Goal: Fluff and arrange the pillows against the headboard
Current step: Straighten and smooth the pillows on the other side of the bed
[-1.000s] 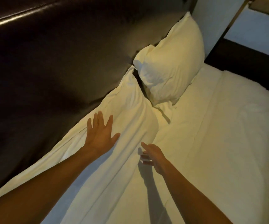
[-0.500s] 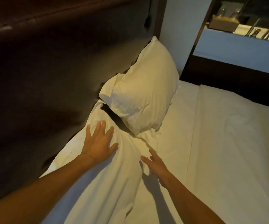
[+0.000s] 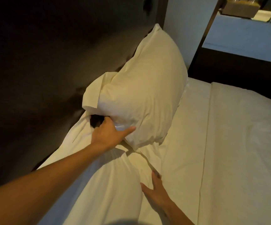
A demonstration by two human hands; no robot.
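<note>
Far pillow (image 3: 144, 95): centre frame, leaning on dark headboard (image 3: 42, 62). Left hand (image 3: 108, 135): fingers gripping its lower corner. Right hand (image 3: 156, 194): lower centre, fingers spread flat by near pillow (image 3: 99, 184).

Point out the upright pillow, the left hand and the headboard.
upright pillow (image 3: 146, 88): head view, middle of its front face.
left hand (image 3: 109, 133): head view, back of the hand, gripping the pillow's lower corner.
headboard (image 3: 50, 62): head view, dark padded panel left of the pillow.

Dim warm yellowish light; dark headboard (image 3: 50, 78) in shadow; soft blur, wide-angle edge bending
</note>
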